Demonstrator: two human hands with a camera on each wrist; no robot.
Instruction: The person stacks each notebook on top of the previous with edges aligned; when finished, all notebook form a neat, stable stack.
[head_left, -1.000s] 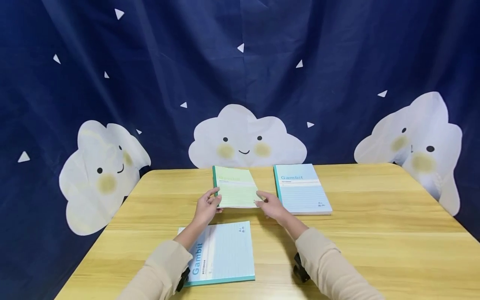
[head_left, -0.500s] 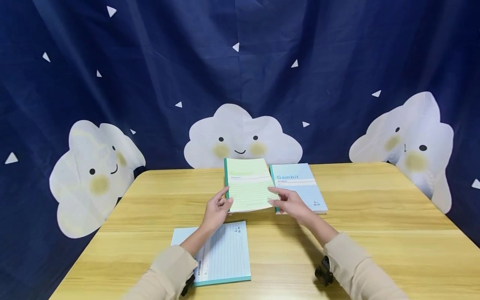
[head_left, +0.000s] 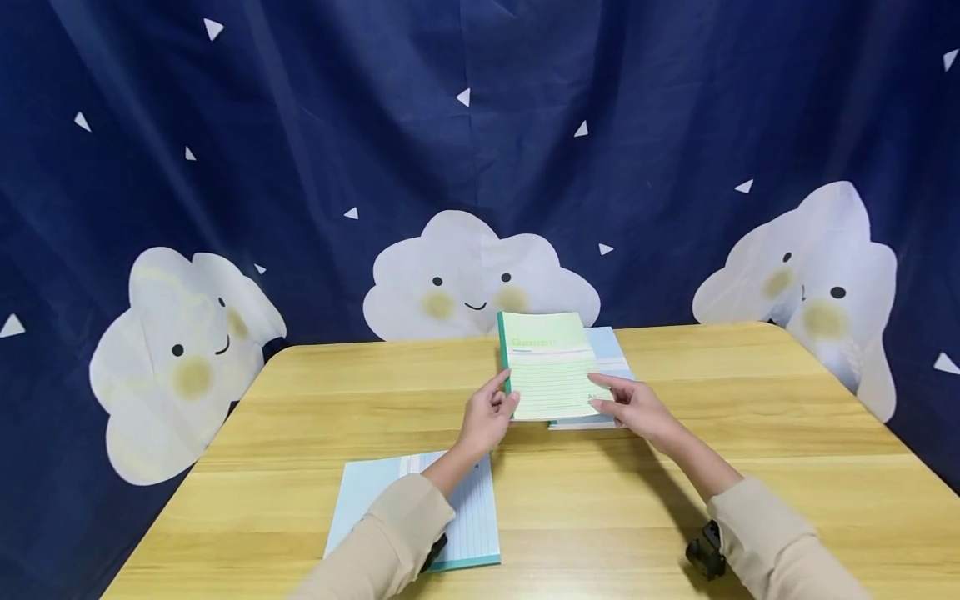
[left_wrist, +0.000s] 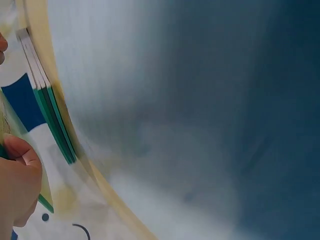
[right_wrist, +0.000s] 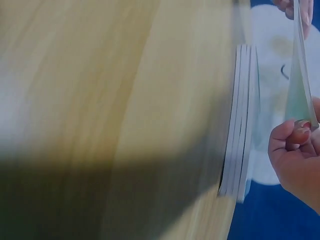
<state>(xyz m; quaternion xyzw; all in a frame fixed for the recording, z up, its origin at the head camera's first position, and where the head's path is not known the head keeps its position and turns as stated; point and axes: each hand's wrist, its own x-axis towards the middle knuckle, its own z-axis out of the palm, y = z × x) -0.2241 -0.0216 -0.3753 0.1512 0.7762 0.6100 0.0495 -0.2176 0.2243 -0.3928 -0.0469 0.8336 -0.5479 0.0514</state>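
A pale green notebook (head_left: 551, 375) with a dark green spine is held up between both hands over the back of the table. My left hand (head_left: 486, 418) pinches its lower left, at the spine, thumb on the cover. The lower right corner is pinched by my right hand (head_left: 637, 410). Beneath and behind it, partly covered in the head view, lies a pale blue notebook (head_left: 609, 343). In the right wrist view this blue one belongs to a stack of several notebooks (right_wrist: 239, 125), and a gap separates the stack from the green notebook (right_wrist: 299, 95).
Another pale blue notebook (head_left: 474, 525) lies turned sideways on the wooden table (head_left: 600, 517) at front left, partly under my left sleeve (head_left: 397, 533). A dark blue curtain (head_left: 337, 100) with white clouds hangs behind the table's far edge.
Both hands have carried the green notebook rightward and up, from left of the back blue notebook to over it. The blue notebooks have stayed in place on the table.
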